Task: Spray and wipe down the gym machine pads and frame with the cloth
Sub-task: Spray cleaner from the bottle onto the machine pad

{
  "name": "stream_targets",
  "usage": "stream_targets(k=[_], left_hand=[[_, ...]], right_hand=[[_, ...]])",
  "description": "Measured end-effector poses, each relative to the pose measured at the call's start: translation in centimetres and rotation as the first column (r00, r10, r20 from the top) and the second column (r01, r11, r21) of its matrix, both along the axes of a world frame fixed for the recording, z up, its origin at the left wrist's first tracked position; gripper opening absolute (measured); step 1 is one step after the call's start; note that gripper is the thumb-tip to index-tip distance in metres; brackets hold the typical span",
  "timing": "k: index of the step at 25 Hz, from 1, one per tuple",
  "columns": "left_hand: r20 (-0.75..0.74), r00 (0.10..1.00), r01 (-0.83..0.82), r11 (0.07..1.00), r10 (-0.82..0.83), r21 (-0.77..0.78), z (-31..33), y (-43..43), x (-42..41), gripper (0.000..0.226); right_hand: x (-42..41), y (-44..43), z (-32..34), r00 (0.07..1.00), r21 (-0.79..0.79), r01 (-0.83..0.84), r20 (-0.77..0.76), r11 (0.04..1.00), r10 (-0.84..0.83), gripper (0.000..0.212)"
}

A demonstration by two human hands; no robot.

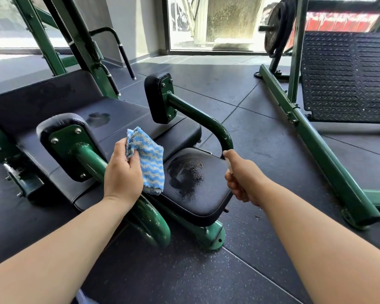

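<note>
Status: early in the job, by my read.

- Left hand (123, 172) grips the cloth (150, 159), bunched, held just above the seat pad (208, 194). I can't tell if it touches.
- Right hand (241, 178) is fisted round a white sliver. I take it for the spray bottle (228, 166), mostly hidden by the fist. It sits over the seat's right edge.
- The hands are apart, one either side of the wet patch (185, 174).

Done: seat pad sprayed, droplets unwiped. There's a smaller damp mark (98, 119) on the back pad (53, 99).

Left: wipe the seat and back pad, then both shoulder pads, near (53, 126) and far (154, 95), and the green tubes (206, 121). All of those look dry.

In the way: the near tube (90, 159) runs under my left wrist, and the far tube curves down right by the right hand, so there's not much room to sweep across the seat.

Around: rubber floor (272, 128) with overspray specks, and a second machine on the right with a footplate (349, 77) and weight plate (276, 25), well apart.
</note>
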State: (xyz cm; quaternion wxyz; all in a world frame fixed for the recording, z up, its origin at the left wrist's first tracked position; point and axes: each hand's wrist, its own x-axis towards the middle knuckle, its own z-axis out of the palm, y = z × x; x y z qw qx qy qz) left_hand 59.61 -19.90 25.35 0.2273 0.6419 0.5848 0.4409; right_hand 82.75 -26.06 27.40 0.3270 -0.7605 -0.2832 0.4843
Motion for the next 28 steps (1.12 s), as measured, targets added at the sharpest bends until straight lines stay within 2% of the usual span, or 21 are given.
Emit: stream_targets(k=[3, 6, 7, 8, 10, 13, 16, 20, 24, 28], left_hand=[[-0.015, 1.0, 0.014, 1.0, -0.014, -0.005, 0.1, 0.0, 0.3, 0.029], [-0.048, 0.997, 0.064, 0.998, -0.064, -0.015, 0.0, -0.4, 1.1, 0.027], [-0.061, 0.994, 0.09, 0.996, -0.091, -0.02, -0.1, -0.6, 1.5, 0.027], [-0.071, 0.991, 0.115, 0.993, -0.117, -0.024, -0.2, -0.8, 1.9, 0.027], [-0.092, 0.984, 0.15, 0.988, -0.153, -0.035, -0.5, -1.2, 2.7, 0.027], [-0.103, 0.981, 0.158, 0.986, -0.164, -0.059, -0.8, -1.4, 3.7, 0.029], [-0.068, 0.989, 0.127, 0.988, -0.133, -0.085, -0.9, -1.3, 4.5, 0.028], [-0.073, 0.992, 0.097, 0.991, -0.104, -0.096, -0.5, -0.8, 5.1, 0.029], [-0.076, 0.993, 0.08, 0.992, -0.087, -0.096, -0.2, -0.2, 5.4, 0.028], [-0.09, 0.996, 0.015, 0.998, -0.02, -0.056, 0.7, 1.1, 4.7, 0.029]], right_hand=[[0.3, -0.8, -0.1, 0.995, -0.076, -0.079, 0.057, 0.994, 0.083, 0.047], [0.3, -3.1, -1.2, 0.959, -0.258, -0.252, 0.059, 0.933, 0.276, 0.05], [0.6, -3.8, -1.7, 0.952, -0.274, -0.271, 0.069, 0.923, 0.3, 0.048], [1.0, -4.5, -2.2, 0.957, -0.251, -0.248, 0.087, 0.936, 0.277, 0.046], [2.2, -5.4, -2.8, 0.986, -0.147, -0.115, 0.099, 0.982, 0.13, 0.046], [3.5, -6.8, -3.3, 0.998, -0.16, -0.004, -0.06, 0.987, -0.006, 0.055], [3.8, -8.3, -5.0, 0.989, -0.169, 0.035, -0.133, 0.985, -0.058, 0.054], [5.1, -7.4, -5.4, 0.942, -0.009, 0.246, -0.235, 0.969, -0.241, 0.048], [7.1, -4.3, -3.9, 0.936, 0.019, 0.268, -0.242, 0.963, -0.256, 0.051], [7.2, -0.4, -1.9, 0.968, 0.011, 0.179, -0.18, 0.984, -0.174, 0.048]])
